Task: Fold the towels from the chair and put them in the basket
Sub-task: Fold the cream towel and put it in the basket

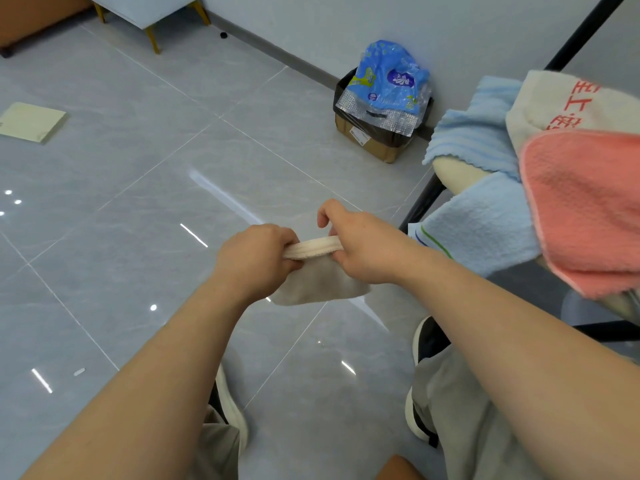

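Note:
A small cream towel (320,284) hangs folded in the air above the floor. My left hand (256,258) grips its top edge on the left, and my right hand (360,244) pinches the same edge on the right, the two hands close together. On the chair (457,171) at the right lie a pink towel (585,209), a light blue towel (481,133), a second light blue towel (481,223) and a cream towel with red characters (561,102). No basket is in view.
A cardboard box (374,140) with blue plastic packaging (388,84) stands by the wall. A pale flat sheet (31,121) lies on the grey tiled floor at the left. A white cabinet's gold leg (152,39) shows at the top left. My shoes (232,410) are below.

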